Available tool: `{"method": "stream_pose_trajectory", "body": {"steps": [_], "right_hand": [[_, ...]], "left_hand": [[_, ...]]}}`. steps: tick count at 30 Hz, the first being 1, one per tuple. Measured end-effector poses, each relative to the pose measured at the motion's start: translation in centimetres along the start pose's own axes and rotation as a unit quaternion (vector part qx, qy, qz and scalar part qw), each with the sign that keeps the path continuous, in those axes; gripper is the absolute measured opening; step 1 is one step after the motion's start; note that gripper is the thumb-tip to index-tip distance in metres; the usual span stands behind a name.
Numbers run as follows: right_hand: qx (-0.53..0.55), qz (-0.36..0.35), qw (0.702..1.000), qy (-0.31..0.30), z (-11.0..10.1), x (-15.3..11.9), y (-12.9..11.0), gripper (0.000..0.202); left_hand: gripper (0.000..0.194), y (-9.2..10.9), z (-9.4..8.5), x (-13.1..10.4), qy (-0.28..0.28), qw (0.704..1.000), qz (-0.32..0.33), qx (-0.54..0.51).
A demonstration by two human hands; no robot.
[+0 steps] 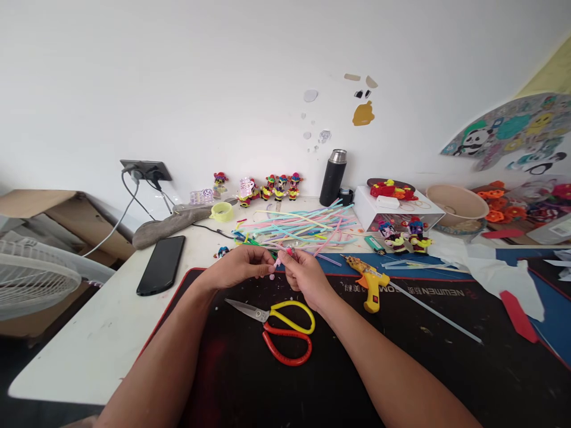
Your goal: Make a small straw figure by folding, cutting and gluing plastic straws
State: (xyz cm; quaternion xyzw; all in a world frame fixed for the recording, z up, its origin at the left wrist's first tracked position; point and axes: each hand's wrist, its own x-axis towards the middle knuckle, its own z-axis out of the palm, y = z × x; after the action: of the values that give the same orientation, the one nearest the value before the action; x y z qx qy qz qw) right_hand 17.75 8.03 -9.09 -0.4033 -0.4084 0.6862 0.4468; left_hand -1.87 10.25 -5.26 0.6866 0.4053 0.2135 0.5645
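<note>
The left hand (244,265) and the right hand (307,278) meet above the black mat (241,386), their fingertips pinched on a small pink piece (278,261) held between them; its exact shape is too small to tell. Just below, nearer the person, scissors (263,315) with one yellow and one red handle lie on the mat. Pastel strips (294,226) are heaped beyond the hands, a yellow glue gun (371,284) lies to the right, and a phone (161,265) rests on the white tabletop (75,351) at left.

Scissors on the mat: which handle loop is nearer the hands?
The yellow loop, just below the right hand; the red one lies lower, farther off.
</note>
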Motion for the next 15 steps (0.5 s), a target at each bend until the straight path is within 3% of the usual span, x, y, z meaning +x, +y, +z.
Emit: {"method": "stream_pose_trajectory", "body": {"steps": [3,9,15], "right_hand": [[0.008,0.004,1.000,0.007,-0.05,0.02,-0.14,0.051],[0.002,0.007,1.000,-0.002,-0.06,-0.15,-0.26,0.056],[-0.059,0.022,0.996,-0.062,0.17,-0.28,0.55,0.060]], "left_hand": [[0.035,-0.24,-0.17,0.01,0.026,1.000,0.002,-0.013],[0.038,-0.53,-0.58,0.13,0.141,0.986,0.012,-0.084],[0.039,-0.45,-0.35,0.27,0.146,0.985,0.010,-0.096]]}}
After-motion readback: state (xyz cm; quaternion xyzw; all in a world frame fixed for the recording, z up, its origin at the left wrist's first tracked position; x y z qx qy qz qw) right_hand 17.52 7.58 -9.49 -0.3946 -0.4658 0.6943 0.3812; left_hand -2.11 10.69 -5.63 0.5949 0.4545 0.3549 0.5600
